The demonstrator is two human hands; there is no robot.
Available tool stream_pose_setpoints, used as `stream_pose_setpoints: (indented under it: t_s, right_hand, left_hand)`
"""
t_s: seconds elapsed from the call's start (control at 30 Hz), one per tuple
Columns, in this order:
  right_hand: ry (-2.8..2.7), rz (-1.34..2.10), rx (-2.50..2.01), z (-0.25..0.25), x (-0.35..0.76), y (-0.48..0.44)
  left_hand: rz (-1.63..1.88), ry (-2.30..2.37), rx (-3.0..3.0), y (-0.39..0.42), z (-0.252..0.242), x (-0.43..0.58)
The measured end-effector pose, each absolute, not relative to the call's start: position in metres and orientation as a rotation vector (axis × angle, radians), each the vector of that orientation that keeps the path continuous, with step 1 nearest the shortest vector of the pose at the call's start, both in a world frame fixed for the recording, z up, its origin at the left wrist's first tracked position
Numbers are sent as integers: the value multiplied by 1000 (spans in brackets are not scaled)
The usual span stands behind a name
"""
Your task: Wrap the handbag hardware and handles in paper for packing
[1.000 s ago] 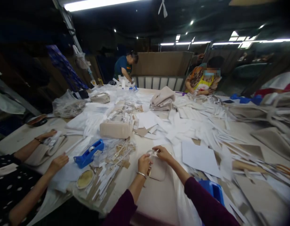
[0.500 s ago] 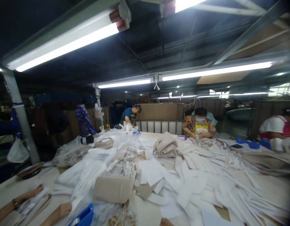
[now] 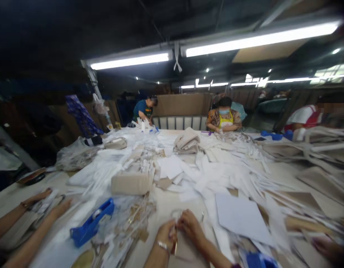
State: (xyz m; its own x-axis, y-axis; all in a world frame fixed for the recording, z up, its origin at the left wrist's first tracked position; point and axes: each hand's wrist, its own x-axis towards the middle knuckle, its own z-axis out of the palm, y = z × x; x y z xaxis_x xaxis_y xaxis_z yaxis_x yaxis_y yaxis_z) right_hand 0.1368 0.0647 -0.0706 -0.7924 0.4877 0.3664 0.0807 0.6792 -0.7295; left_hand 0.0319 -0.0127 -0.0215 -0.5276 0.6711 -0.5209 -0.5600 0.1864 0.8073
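My left hand (image 3: 165,235), with a bracelet at the wrist, is closed at the bottom middle of the view. Beside it, my right hand (image 3: 190,224) has its fingers bent into a pinch, fingertips meeting the left hand's. What they pinch is small and blurred. A narrow gold-brown strip (image 3: 176,246) shows below the left fingers. Under both hands lies a beige fabric piece (image 3: 186,254) on the table. A pale loop, blurred, shows just beyond the fingertips.
A blue tape dispenser (image 3: 93,221) stands left of my hands, by clear plastic bags with metal fittings. A beige bag (image 3: 129,183) and white paper sheets (image 3: 241,216) lie beyond. Co-workers' hands (image 3: 61,208) work at left; another's hand (image 3: 325,245) is at right. Several people stand farther off.
The view has tilted down and shifted right. My hands, barely showing at the bottom edge before, are now both in view and together over the beige piece.
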Motion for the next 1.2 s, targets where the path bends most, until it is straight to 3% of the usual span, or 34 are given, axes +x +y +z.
stream_pose_setpoints:
  t_s: [0.23,0.4,0.47,0.57,0.83,1.0,1.2]
  right_hand:
    - [-2403,1053,-672,-46,163,67]
    - [-1704,1975,-1057,-28,153,47]
    - [-1288,2405,-1042,-23,143,42]
    - [-912,2756,-910,-20,131,43]
    - [-397,3111,-554,-39,119,54]
    - [-335,3247,-526,-42,114,62]
    - [-753,3066,-890,-39,104,65]
  left_hand:
    - [1574,1414,94,-37,-37,28]
    - [1623,1467,189,-37,-35,34]
    - [1639,1538,236,-38,-34,39]
    - [1675,1612,213,-38,-32,42]
    - [1550,1423,126,-41,-34,29]
    - [1462,1987,677,-48,-30,27]
    - [1142,2331,1098,-52,-28,33]
